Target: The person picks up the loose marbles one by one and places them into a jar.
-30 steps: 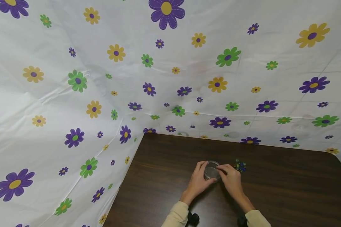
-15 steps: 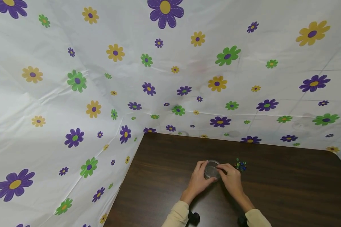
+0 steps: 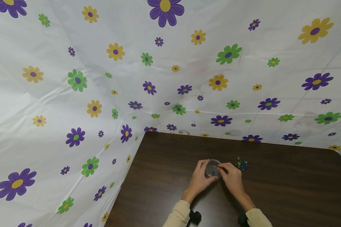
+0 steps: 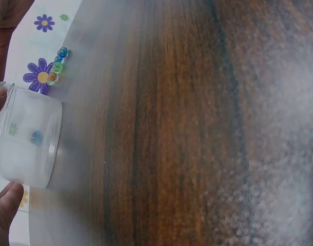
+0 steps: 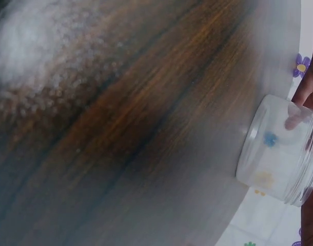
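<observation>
A clear jar [image 3: 212,170] stands on the table, and my left hand [image 3: 199,179] grips it, fingers at the far side, thumb on the near side. Inside the jar is a blue glass marble [image 4: 36,137], seen through the wall above the base. My right hand [image 3: 232,179] is bent at the right side of the rim, thumb and index fingertips over the opening and slightly apart, with nothing visible between them. To the right of the jar and beyond the right hand lies a small cluster of blue and green glass marbles [image 3: 241,164].
The dark wood-grain table [image 3: 287,183] extends well to the right of the hands. A white sheet with printed flowers [image 3: 170,63] hangs behind the table and down its left side.
A blue marble now shows inside the jar, let go from the right hand's fingertips. The jar and both hands have hardly moved.
</observation>
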Demonstrator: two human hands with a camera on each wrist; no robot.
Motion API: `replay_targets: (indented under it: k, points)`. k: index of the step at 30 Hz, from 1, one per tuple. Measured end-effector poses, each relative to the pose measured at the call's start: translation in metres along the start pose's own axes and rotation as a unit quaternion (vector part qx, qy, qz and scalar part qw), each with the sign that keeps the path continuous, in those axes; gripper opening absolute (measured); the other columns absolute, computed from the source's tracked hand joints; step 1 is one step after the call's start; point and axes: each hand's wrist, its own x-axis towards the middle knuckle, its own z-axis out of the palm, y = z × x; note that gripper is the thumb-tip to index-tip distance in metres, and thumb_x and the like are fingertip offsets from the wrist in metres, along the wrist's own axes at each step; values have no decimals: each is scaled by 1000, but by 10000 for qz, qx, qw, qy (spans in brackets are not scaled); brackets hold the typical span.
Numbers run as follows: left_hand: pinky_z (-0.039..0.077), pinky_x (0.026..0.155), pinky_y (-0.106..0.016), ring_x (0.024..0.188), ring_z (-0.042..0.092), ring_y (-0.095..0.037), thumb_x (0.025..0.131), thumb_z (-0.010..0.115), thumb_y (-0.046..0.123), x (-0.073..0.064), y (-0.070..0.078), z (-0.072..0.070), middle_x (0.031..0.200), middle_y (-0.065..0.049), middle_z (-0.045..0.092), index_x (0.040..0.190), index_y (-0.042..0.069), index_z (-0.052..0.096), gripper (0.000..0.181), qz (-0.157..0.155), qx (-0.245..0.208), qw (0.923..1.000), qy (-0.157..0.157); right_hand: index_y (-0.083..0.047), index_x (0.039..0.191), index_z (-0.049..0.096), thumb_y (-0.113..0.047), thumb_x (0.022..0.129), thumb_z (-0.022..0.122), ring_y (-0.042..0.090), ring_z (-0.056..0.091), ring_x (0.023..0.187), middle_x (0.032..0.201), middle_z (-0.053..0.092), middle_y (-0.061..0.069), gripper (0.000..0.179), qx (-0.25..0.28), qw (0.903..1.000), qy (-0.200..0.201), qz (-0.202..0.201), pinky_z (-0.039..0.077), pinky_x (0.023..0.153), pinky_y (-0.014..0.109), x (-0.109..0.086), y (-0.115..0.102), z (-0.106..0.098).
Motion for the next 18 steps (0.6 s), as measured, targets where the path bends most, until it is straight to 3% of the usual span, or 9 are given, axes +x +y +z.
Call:
replay_targets:
  k: [10,18]
  points:
    - [50,101,-34,127,57,-22,90,84,31,1,1,-1,143,-7,49,153,3,48,77,-193,-39,9997,-150,3,87,78,16,70,87,24,71,74,85,73,9,23,46,10000,2,19,46,72,7,0,1,0]
    - [51,100,-36,125,58,-23,89,85,29,0,1,-1,141,-8,50,151,1,49,76,-52,-27,10000,-50,2,88,78,16,71,87,22,70,74,86,73,8,23,54,9999,-20,92,46,71,6,-2,2,1]
